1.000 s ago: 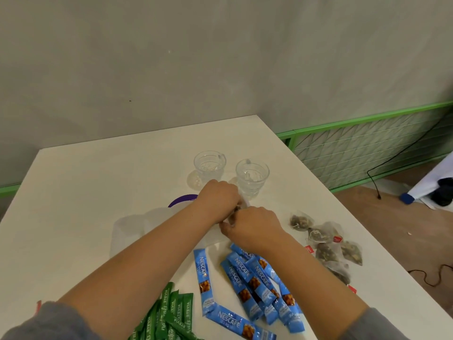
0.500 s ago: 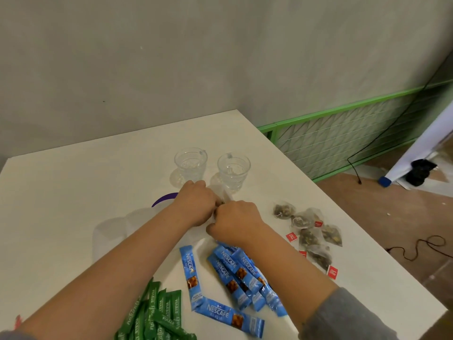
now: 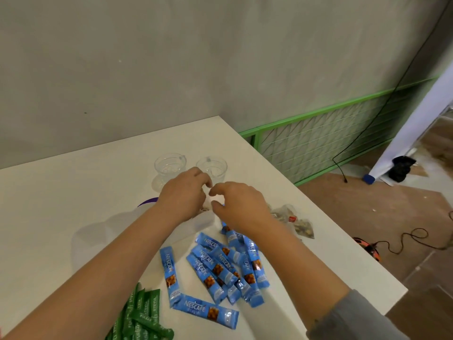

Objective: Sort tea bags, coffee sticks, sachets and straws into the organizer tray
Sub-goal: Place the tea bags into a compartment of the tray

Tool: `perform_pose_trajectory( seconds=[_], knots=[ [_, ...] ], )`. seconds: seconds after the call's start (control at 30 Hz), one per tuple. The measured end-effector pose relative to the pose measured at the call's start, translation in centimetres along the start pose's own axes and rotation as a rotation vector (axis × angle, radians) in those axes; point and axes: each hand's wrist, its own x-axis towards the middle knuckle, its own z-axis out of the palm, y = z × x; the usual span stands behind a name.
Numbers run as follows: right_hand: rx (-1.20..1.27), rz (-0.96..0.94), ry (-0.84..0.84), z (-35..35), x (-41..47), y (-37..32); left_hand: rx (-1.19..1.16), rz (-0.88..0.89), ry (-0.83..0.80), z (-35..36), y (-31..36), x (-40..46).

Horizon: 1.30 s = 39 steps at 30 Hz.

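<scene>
Clearly legible: "NESCAFÉ" on blue coffee sticks (image 3: 215,268), roughly ten, scattered on white table (image 3: 49,204).
Left hand (image 3: 182,196) and right hand (image 3: 239,204) curled over translucent tray (image 3: 201,220); grip indiscernible. Two glass cups (image 3: 190,165) behind.

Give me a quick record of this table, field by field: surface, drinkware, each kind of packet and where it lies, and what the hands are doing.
surface: white table
drinkware: two clear glass cups, far side, side by side
blue packets: Nescafe coffee sticks, loose pile, near centre
green packets: green sachets, near left edge
tea: pyramid tea bags, right of the hands
left hand: fingers curled, contents hidden
right hand: fingers curled, contents unclear
</scene>
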Motion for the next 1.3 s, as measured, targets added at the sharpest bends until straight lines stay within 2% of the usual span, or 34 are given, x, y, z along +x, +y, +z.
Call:
perform_pose_trajectory(
  seconds=[0.2, 0.4, 0.6, 1.0, 1.3],
  knots=[
    [0.056, 0.101, 0.067, -3.9, -2.4, 5.5, -0.171, 0.037, 0.011, 0.8, 5.1, -0.8],
    [0.004, 0.173, 0.024, -6.3, -5.4, 11.5, -0.239, 0.058, -0.066, 3.0, 10.2, -2.0],
    [-0.009, 0.193, -0.048, -6.2, -6.9, 15.8, -0.28, -0.004, -0.116, 5.4, 14.0, -3.4],
    [-0.07, 0.103, -0.196, -2.9, -7.5, 19.0, -0.256, -0.113, -0.173, 9.2, 17.7, -4.9],
    [-0.103, 0.077, -0.192, -1.4, -8.0, 20.1, -0.344, -0.221, -0.116, 10.5, 18.7, -5.5]
  ],
)
